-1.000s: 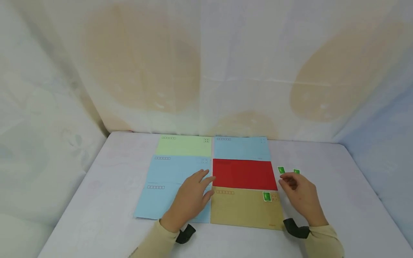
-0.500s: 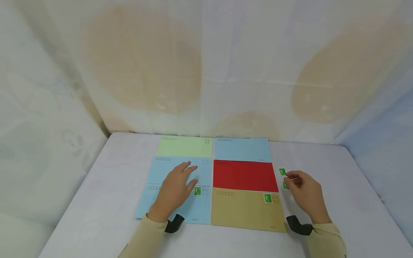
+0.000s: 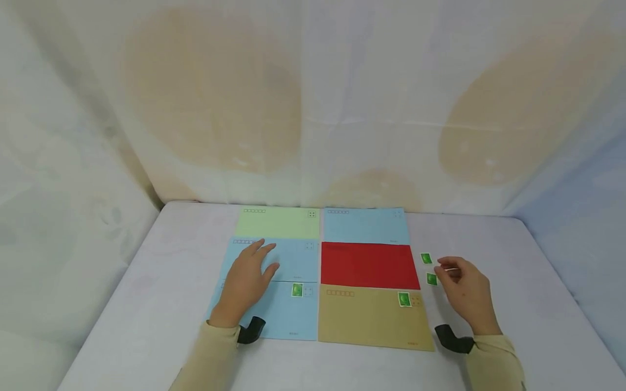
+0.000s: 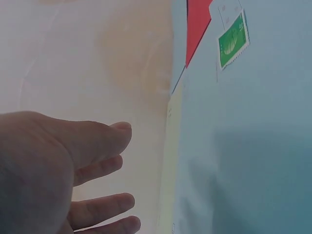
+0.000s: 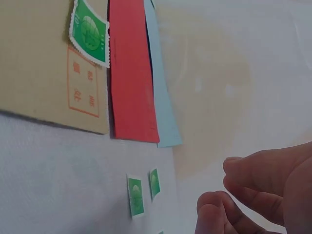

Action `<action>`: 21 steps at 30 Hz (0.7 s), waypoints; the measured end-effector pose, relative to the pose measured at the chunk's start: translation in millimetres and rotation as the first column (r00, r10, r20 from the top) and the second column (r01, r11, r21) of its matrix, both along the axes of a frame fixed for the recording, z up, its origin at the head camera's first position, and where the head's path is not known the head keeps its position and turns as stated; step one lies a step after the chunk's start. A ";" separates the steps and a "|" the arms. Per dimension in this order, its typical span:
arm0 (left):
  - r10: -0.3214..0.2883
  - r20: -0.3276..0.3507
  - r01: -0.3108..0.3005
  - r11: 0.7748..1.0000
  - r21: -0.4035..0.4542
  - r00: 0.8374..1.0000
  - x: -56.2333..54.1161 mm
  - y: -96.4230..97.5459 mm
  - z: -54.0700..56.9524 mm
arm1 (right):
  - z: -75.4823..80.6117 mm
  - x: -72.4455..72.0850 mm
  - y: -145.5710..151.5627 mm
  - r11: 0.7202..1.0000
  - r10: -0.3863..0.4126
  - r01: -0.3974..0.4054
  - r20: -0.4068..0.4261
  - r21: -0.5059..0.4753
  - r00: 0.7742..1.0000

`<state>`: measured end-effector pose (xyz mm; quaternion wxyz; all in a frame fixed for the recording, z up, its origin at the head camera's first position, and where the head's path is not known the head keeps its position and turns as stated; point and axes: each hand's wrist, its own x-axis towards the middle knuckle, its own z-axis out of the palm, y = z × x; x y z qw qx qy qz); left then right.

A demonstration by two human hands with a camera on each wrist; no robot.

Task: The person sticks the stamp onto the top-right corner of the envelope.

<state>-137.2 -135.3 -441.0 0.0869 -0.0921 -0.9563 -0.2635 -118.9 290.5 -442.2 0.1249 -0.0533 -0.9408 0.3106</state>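
My left hand (image 3: 242,282), fingers spread and holding nothing, hovers over the two left blue envelopes (image 3: 288,260). On the lower blue envelope (image 3: 281,315) a green stamp (image 3: 297,290) lies beside the printed stamp box. Another green stamp (image 5: 89,33) sits on the brown envelope (image 3: 371,323), next to its orange box. Right of the envelopes, my right hand (image 3: 463,290) hangs loosely curled with nothing visible between the fingertips. Close to its fingertips two loose stamps lie on the table, an upper stamp (image 3: 426,258) and a lower stamp (image 3: 431,279).
A red envelope (image 3: 369,265) lies above the brown one, with a blue envelope (image 3: 365,226) behind it. At the back left is a light green envelope (image 3: 277,222). A white cloth covers the table (image 3: 161,293); patterned curtains (image 3: 313,108) stand behind and at both sides.
My left hand has drawn back leftward, uncovering the stamp on the lower blue envelope. My right hand has shifted slightly right, uncovering the lower loose stamp and covering another behind it.
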 end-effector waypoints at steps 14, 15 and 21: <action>0.060 0.068 -0.058 0.998 -0.020 0.996 -6.6 -15.3 -8.9 | -12.0 -6.6 2.6 1.000 -0.013 0.016 0.149 -0.017 0.989; 0.064 0.074 -0.062 0.998 -0.021 0.995 -7.0 -16.2 -9.5 | -12.4 -7.1 3.1 1.000 -0.010 0.013 0.157 -0.018 0.988; 0.079 0.096 -0.075 0.996 -0.046 0.992 -8.0 -20.5 -12.2 | -14.1 -6.8 4.2 1.000 0.005 -0.001 0.189 -0.019 0.982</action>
